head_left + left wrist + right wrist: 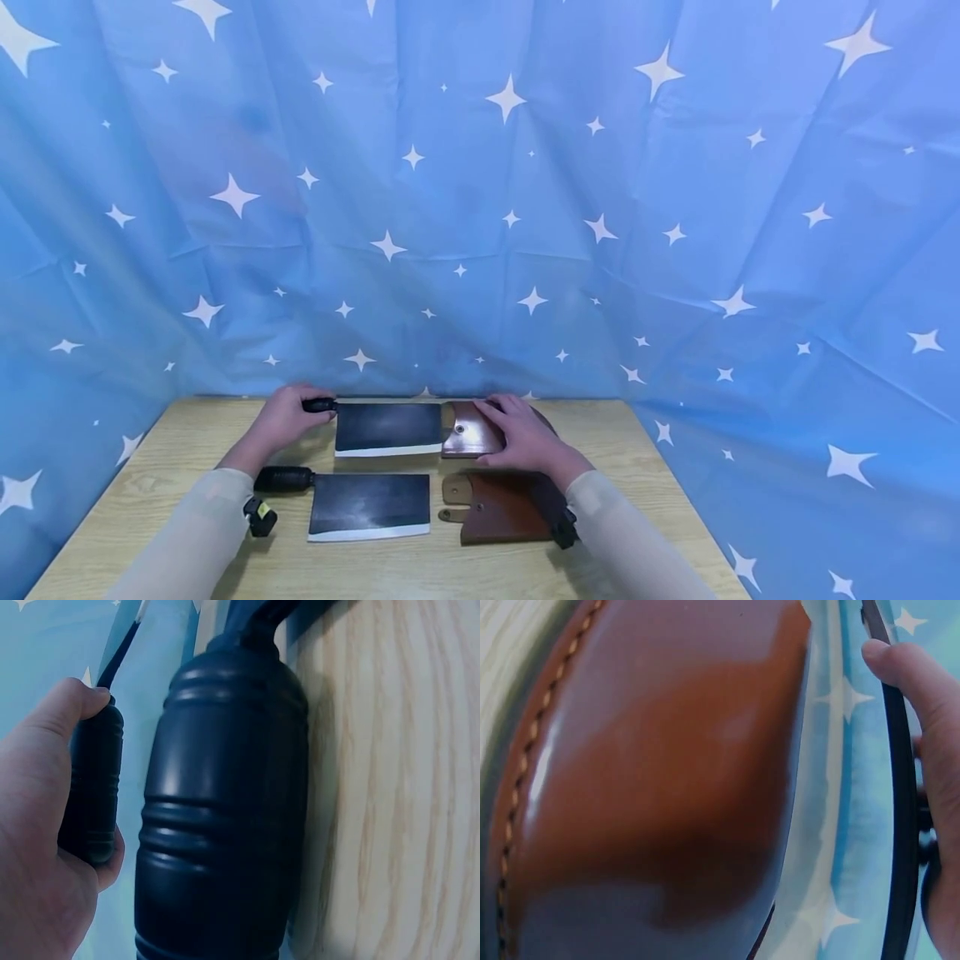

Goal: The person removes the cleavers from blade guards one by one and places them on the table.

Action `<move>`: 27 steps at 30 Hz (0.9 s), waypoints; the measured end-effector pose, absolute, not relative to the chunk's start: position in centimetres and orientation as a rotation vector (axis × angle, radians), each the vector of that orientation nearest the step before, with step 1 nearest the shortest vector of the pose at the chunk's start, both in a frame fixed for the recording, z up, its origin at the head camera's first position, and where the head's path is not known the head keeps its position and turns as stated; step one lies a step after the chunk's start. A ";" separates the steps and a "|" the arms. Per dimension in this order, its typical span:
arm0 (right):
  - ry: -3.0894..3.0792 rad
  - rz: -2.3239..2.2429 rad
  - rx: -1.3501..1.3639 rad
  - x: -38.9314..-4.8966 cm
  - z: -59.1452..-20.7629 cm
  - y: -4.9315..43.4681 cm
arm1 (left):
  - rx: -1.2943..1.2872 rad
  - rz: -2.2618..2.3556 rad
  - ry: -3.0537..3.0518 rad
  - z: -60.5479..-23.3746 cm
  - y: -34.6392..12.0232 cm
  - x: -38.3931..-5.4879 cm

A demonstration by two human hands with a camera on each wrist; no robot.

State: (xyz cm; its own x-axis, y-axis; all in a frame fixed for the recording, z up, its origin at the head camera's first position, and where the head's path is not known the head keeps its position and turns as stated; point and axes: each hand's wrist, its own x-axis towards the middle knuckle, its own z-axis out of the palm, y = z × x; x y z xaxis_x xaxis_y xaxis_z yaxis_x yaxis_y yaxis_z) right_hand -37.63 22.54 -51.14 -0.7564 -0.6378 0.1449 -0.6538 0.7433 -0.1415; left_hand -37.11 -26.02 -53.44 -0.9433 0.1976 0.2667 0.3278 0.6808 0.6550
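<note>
At the back of the table, my left hand grips the black ribbed handle of a cleaver with a dark blade and a bright edge. The blade's far end meets the mouth of a brown leather sheath; whether any of it is inside, I cannot tell. My right hand holds that sheath, its thumb on one face. Nearer lies a second cleaver, its handle large in the left wrist view. Right of it lies a second leather sheath, partly hidden by my right wrist.
Both cleavers and sheaths are on a light wooden table. A blue curtain with white stars hangs behind and at the sides. Small black wrist devices sit on both sleeves.
</note>
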 end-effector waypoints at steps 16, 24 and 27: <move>-2.870 0.283 1.036 -37.6 -51.2 24.0 | -0.391 -1.135 -2.745 -53.1 -27.0 -36.9; -2.889 0.290 1.041 -38.0 -51.6 24.5 | -0.386 -1.116 -2.759 -53.4 -27.4 -37.0; -2.894 0.295 1.047 -38.1 -51.5 24.6 | -0.374 -1.110 -2.766 -53.5 -27.6 -37.0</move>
